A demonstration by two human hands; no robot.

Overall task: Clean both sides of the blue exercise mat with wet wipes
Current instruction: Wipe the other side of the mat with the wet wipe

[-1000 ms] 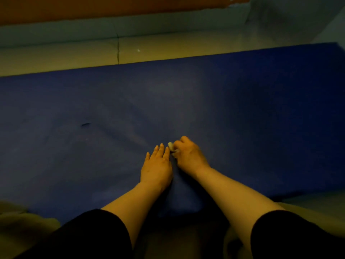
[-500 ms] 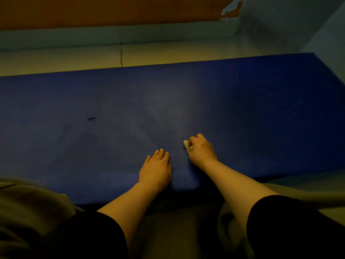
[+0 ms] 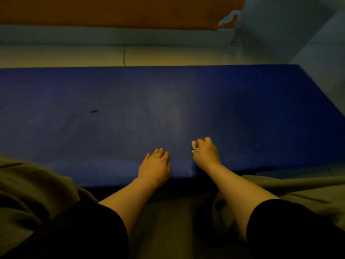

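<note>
Wiping top face of blue mat (image 3: 186,101), which lies flat on floor | right hand (image 3: 206,151) fingers curled, pinching wet wipe (image 3: 193,146) near mat's near edge | left hand (image 3: 155,165) flat beside it, fingers together, bracing | next, likely: sweep wipe over unwiped areas, underside not yet done

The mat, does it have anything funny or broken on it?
Yes. The blue mat has a small dark mark left of the middle, maybe a nick or dirt; too small to tell. Behind it, the orange wall covering is torn at its right edge.
</note>
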